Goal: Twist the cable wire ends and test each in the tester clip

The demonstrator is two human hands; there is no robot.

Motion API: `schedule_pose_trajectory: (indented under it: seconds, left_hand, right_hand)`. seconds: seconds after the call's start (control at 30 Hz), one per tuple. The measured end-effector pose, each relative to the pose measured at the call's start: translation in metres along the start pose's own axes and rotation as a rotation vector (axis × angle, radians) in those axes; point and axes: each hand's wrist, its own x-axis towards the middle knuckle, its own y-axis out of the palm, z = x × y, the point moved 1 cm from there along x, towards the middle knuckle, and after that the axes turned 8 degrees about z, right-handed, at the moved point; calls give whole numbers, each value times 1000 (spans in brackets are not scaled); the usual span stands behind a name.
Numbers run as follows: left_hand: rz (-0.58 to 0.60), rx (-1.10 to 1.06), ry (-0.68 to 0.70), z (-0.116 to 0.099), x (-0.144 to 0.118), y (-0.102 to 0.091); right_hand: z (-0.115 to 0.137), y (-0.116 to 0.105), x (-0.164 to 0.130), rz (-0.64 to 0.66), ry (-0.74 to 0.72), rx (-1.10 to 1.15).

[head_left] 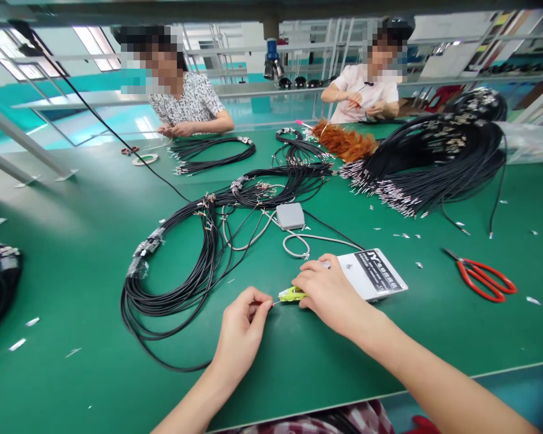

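Two bare hands work low over a green counter (389, 374). The left hand (244, 328) pinches the end of a thin wire (275, 302) between closed fingertips. The right hand (328, 292) lies curled over a yellow-green clip tool (289, 294), pressing it down, just beside a white device box (371, 274) (its label too small to read). Coiled black cables (181, 283) sit left of the hands; red scissors (482, 278) lie well apart, right.
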Motion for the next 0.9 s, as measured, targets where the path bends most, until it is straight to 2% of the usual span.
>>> schedule_pose_trajectory:
  seconds: [0.23, 0.63, 0.9]
  left_hand:
    - [-15, 79, 12, 4, 8, 4]
    - [-7, 89, 19, 11, 17, 10]
    - [2, 99, 0, 15, 18, 12]
  right_hand:
    - [1, 2, 6, 9, -1, -47]
    - [0, 4, 6, 3, 4, -56]
    - [3, 1, 1, -45, -18, -27]
